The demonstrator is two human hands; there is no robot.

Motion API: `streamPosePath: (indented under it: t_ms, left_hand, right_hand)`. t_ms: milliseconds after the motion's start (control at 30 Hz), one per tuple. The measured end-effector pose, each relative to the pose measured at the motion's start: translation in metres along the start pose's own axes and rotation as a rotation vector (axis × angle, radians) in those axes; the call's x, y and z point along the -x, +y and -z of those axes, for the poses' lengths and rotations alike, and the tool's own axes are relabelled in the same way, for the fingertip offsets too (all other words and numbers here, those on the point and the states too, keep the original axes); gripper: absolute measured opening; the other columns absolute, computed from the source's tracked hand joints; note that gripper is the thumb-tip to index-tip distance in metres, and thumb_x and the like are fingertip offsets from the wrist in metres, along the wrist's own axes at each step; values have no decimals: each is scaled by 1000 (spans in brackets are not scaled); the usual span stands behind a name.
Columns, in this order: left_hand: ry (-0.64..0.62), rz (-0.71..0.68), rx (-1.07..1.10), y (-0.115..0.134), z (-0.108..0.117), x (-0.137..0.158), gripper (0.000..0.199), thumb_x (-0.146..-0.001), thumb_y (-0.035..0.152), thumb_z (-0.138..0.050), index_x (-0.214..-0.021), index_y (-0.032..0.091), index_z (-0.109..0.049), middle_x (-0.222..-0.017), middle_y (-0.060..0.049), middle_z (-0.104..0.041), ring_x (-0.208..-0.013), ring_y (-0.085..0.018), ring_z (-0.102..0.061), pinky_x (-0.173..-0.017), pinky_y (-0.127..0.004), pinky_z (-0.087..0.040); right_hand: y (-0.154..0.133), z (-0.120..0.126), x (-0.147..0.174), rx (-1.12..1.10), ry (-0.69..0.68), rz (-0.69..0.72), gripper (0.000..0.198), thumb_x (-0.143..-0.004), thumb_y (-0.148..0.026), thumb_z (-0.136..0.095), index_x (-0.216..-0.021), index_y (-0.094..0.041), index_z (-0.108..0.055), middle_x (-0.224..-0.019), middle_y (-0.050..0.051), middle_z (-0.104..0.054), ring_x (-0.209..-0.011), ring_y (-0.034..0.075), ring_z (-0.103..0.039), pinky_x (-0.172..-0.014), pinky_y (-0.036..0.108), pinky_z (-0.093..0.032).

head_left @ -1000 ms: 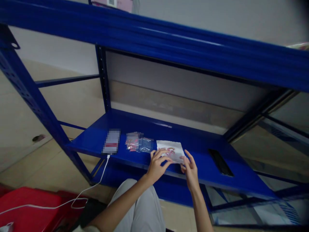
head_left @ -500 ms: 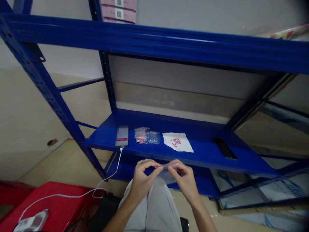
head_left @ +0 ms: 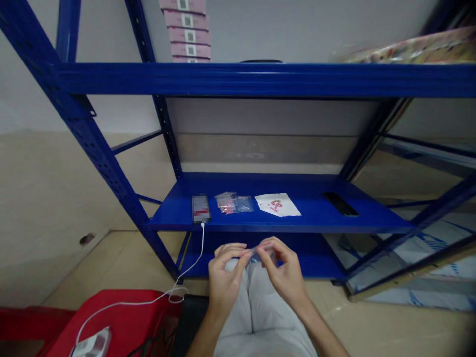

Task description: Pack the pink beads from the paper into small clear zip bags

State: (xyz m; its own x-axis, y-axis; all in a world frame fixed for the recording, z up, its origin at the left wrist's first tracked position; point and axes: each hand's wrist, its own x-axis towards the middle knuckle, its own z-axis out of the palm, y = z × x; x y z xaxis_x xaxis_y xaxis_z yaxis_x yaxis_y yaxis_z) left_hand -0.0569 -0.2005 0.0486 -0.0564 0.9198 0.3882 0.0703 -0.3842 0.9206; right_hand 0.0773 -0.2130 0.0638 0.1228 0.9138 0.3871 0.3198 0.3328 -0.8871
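Note:
Above my lap, a small clear plastic bag (head_left: 255,257) is stretched between both hands. My left hand (head_left: 227,270) pinches its left edge between thumb and fingers. On the other side, my right hand (head_left: 279,263) grips it the same way, its fingers partly covering the bag. Beyond the hands, on the blue shelf (head_left: 238,221), lie small zip bags with pink beads (head_left: 226,203) and a clear bag (head_left: 244,204) beside them. To their right, a white paper sheet (head_left: 278,210) carries loose pink beads (head_left: 275,204).
A device (head_left: 201,208) with a white cable (head_left: 203,248) lies at the shelf's left, a black phone (head_left: 341,204) at its right. The cable runs to a red stool (head_left: 122,307) at lower left. Pink boxes (head_left: 189,36) are stacked above the upper blue beam (head_left: 260,79).
My view has tilted up and shifted, so more of the upper shelf shows. Both hands keep hold of the clear bag, and my left fingers have shifted slightly on it.

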Motion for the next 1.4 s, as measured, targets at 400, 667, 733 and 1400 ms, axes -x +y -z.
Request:
streamPosePath:
  t_ms: [400,667,733,1400]
  left_hand:
    - [4,9,-141,-28,18,-15,11,-75,26,-61,-67,20,-65,-72,-3,-68,-73,-18,-62,-73,-31,-45]
    - [25,169,-163,-47,13,-25,15,-74,31,-60,-68,19,-67,-70,-3,-68,-71,-19,-62,-69,-29,-48]
    - [-25,279,-15,-56,11,-27,19,-71,36,-63,-71,17,-68,-72,-5,-69,-72,-20,-63,-67,-28,-49]
    - [-25,138,-69,-47,12,-6,28,-76,42,-56,-63,19,-65,-64,-4,-64,-67,-19,-59,-63,-27,-45]
  right_hand:
    - [32,-17,-1,-194,-20,-168,20,-79,-35,-58,-78,-18,-67,-77,5,-64,-55,12,-54,-49,22,-43]
    - [46,-29,-12,-109,15,-214,22,-78,-38,-59,-74,-18,-68,-67,4,-60,-51,12,-52,-47,22,-40]
    - [50,-30,-15,-106,27,-230,23,-78,-39,-59,-74,-18,-68,-65,3,-59,-49,12,-51,-46,22,-39]
    - [57,-36,-2,-352,-94,-282,25,-72,-40,-65,-66,-16,-61,-61,1,-53,-51,11,-48,-48,21,-38]
